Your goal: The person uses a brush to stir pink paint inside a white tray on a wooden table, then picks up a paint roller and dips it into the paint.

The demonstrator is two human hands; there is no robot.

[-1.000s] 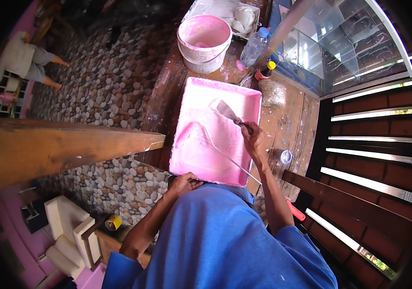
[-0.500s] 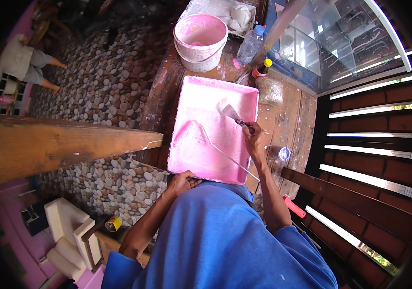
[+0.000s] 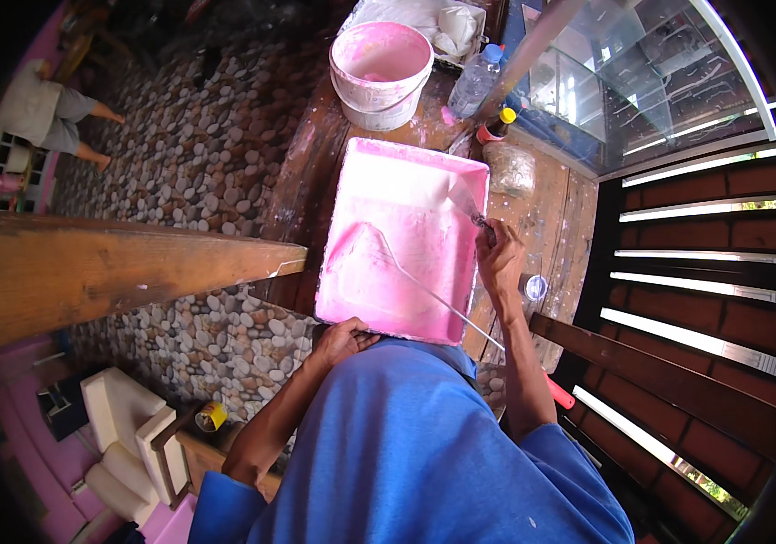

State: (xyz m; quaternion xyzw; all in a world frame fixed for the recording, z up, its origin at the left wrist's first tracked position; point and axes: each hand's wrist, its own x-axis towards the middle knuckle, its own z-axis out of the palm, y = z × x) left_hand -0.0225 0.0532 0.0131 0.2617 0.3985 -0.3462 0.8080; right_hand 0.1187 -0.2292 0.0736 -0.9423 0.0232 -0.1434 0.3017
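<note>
Right hand [image 3: 499, 258]: at the right rim of the paint tray [image 3: 379, 195], fingers pressed together around the handle of a small paintbrush [image 3: 468, 207]. Brush bristles lie inside the tray at its upper right corner, coated in pink.

Left hand [image 3: 341, 340]: at the near edge of the tray, fingers curled onto the rim; whether they grip it or only rest there cannot be told.

Paint tray: rectangular, pink throughout, lying on the wooden surface [image 3: 551, 218] directly in front of the person.

Paint roller [image 3: 361, 258]: lying in the tray's lower left part, covered in pink; its thin metal shaft runs diagonally out over the tray's near right corner, with a red grip [image 3: 558, 393] showing just beside the right forearm.

Bucket [image 3: 381, 62]: white, pink inside, standing beyond the far end of the tray.

Plastic bottle [image 3: 478, 80]: clear with a blue cap, just right of the bucket.

Small round lid [image 3: 534, 287]: on the surface, just right of the right wrist.

Wooden beam [image 3: 107, 265]: crossing the left side above a pebble-patterned floor [image 3: 198, 145].
</note>
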